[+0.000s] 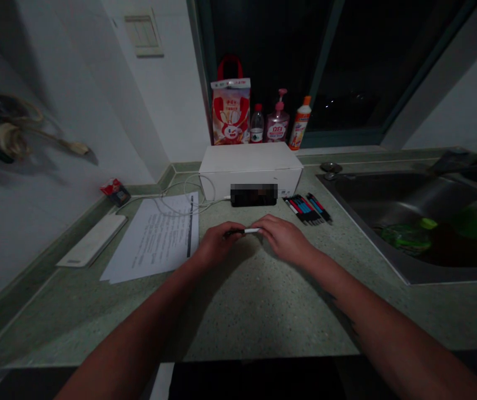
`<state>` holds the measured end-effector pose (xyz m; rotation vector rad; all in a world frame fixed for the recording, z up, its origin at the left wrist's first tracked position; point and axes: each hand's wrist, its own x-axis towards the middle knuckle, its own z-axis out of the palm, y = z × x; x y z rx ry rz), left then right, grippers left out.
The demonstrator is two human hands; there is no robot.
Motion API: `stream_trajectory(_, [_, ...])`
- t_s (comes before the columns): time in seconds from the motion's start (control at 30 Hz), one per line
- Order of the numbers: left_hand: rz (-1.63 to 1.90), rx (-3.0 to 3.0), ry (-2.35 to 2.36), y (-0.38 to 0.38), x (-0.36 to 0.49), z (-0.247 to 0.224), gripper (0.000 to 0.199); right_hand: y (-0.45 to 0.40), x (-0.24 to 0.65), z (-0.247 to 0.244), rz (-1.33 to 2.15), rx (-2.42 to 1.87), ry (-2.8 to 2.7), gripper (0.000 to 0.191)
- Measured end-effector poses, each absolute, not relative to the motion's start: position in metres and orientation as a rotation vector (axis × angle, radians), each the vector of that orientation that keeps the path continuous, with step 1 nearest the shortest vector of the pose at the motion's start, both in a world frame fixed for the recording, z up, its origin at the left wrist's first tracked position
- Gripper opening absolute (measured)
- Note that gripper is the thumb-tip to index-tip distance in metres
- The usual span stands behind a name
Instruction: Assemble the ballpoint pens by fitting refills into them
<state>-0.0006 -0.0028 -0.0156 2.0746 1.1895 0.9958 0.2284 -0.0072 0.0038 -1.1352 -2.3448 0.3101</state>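
A black and white pen (pixel 250 230) lies level between my two hands, just above the green speckled counter (pixel 255 311). My left hand (pixel 217 241) is closed round its dark end. The fingers of my right hand (pixel 284 238) pinch the white end. Behind them a black phone (pixel 254 195) leans against a white box (pixel 251 161), with a white cable plugged into its left side. Several pens (pixel 304 210) with red, blue and black barrels lie in a row to the right of the phone. Printed sheets (pixel 155 239) lie to the left of my left hand.
A white flat device (pixel 93 240) and a small red packet (pixel 115 191) sit along the left wall. A steel sink (pixel 363 205) with green bottles in it is on the right. A red bag (pixel 230 114) and several bottles (pixel 277 123) stand behind the box.
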Motion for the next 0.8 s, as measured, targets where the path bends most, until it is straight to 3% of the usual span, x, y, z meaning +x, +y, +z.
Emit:
stream_trajectory(0.43, [1.009, 1.984, 1.155, -0.0049, 0.0035, -0.0185, 0.016, -0.0084, 0.2226, -0.0017, 0.379, -1.186, -2.296, 0.014])
stream_trajectory(0.63, [1.033, 2.048, 1.19, -0.0061, 0.0012, -0.016, 0.018, -0.0077, 0.2205, -0.002, 0.394, -1.209, -2.342, 0.025])
stream_trajectory(0.8, [1.045, 1.924, 1.203, -0.0052, 0.0037, -0.0151, 0.015, -0.0067, 0.2211, -0.0019, 0.36, -1.217, -2.336, 0.023])
